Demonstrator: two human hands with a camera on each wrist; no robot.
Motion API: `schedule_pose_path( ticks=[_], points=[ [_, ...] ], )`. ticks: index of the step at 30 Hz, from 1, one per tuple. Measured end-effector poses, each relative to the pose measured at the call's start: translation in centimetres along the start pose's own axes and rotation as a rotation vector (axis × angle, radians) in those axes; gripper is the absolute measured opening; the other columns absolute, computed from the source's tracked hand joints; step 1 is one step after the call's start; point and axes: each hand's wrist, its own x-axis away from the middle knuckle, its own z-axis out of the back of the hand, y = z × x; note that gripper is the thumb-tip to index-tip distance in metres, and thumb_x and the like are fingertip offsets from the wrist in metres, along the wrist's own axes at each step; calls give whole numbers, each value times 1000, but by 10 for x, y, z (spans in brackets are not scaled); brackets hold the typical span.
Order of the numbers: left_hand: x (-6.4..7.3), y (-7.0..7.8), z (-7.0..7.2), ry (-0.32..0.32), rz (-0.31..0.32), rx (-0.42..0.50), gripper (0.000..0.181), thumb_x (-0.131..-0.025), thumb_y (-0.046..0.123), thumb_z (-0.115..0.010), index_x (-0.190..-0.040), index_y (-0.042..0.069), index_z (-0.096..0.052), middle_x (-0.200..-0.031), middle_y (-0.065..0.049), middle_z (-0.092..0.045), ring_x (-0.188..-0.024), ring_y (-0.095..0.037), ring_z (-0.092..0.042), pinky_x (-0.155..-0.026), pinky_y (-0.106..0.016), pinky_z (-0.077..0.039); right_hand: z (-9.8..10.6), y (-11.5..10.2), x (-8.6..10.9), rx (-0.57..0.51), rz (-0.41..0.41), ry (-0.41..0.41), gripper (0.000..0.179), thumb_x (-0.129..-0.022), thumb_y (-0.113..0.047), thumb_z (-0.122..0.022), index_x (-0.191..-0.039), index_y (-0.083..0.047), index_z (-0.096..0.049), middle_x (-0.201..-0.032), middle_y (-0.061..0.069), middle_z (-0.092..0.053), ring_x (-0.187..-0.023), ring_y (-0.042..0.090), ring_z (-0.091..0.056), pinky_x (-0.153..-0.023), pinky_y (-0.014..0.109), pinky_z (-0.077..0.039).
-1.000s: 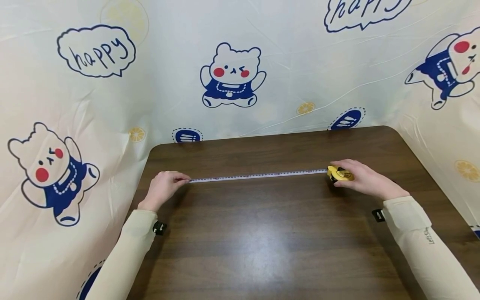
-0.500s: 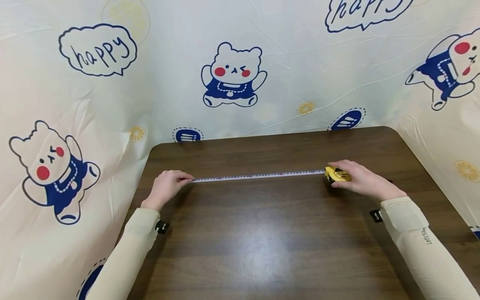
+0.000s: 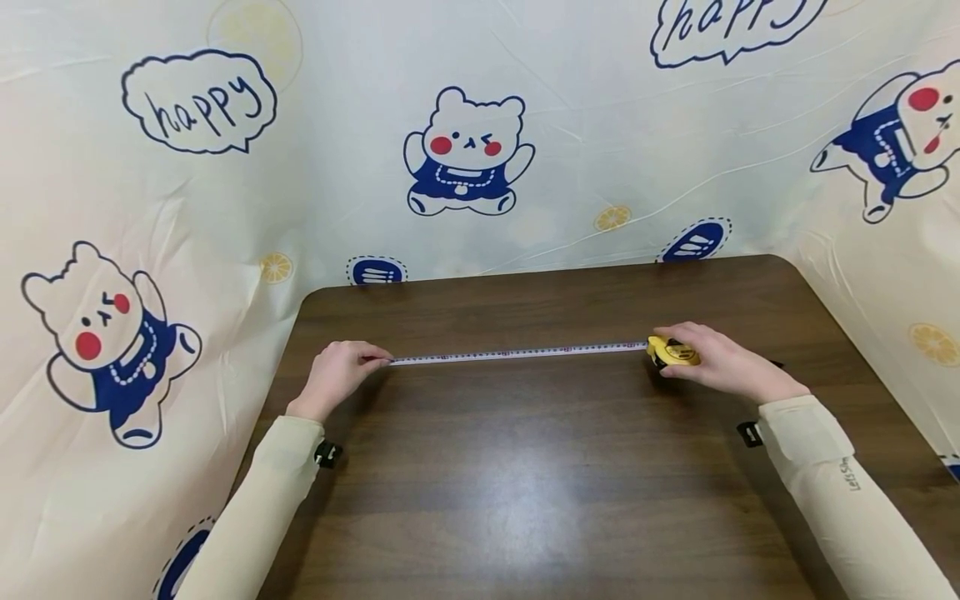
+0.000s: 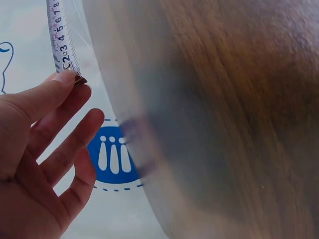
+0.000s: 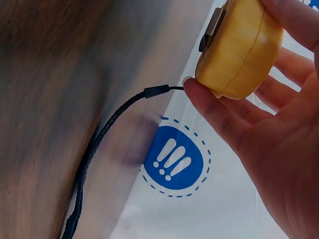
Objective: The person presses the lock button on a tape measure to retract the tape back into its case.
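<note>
A yellow tape measure (image 3: 673,352) is gripped in my right hand (image 3: 712,358) at the right of the table. Its white blade (image 3: 517,352) runs out leftward in a nearly straight line above the wood. My left hand (image 3: 337,375) pinches the blade's free end between thumb and forefinger; the left wrist view shows the low numbers of the scale (image 4: 62,40) beside the thumb. In the right wrist view, thumb and fingers curl around the yellow case (image 5: 241,50), and a dark wrist cord (image 5: 107,124) hangs from it.
The brown wooden table (image 3: 480,467) lies beneath both hands, its rounded far corners meeting a pale cloth backdrop (image 3: 337,167) printed with bears and "happy" bubbles. Small black devices sit at both wrists, one at the left cuff (image 3: 327,454).
Both hands have shifted slightly inward, the left to the right and the right to the left. The stretch of blade between them is a bit shorter.
</note>
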Motion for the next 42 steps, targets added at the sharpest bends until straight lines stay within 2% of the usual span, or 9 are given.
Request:
schedule_pose_path(
  ticks=[10, 17, 35, 42],
  points=[
    [-2, 3, -3, -3, -7, 10, 12, -95, 17, -78, -105, 13, -84, -104, -9, -79, -93, -29, -73, -86, -53, -59, -3, -2, -2, 6, -8, -12, 65, -95, -31, -79, -146, 0, -54, -136, 22, -61, -121, 38, -57, -104, 63, -46],
    [-2, 5, -3, -5, -7, 8, 12, -95, 17, -78, -105, 13, -84, -104, -9, -79, -93, -28, -73, -87, -53, -59, -3, -6, -3, 16, 35, 11, 62, -95, -29, -79, -144, 2, -56, -133, 22, -62, -118, 37, -58, -102, 62, -47],
    [-10, 11, -6, -13, -47, 12, 13, -96, 18, -77, -106, 14, -83, -105, -7, -80, -95, -27, -74, -88, -52, -59, -5, -5, -7, 0, 11, -14, 64, -97, -33, -76, -147, -1, -54, -136, 20, -61, -118, 35, -57, -102, 61, -48],
    [-11, 14, -8, -29, -29, 19, 12, -95, 19, -78, -105, 15, -84, -104, -6, -80, -93, -26, -73, -87, -51, -59, -5, -7, -8, 3, 8, -19, 64, -96, -32, -77, -147, 0, -54, -136, 20, -61, -118, 34, -58, -102, 60, -49]
  ],
)
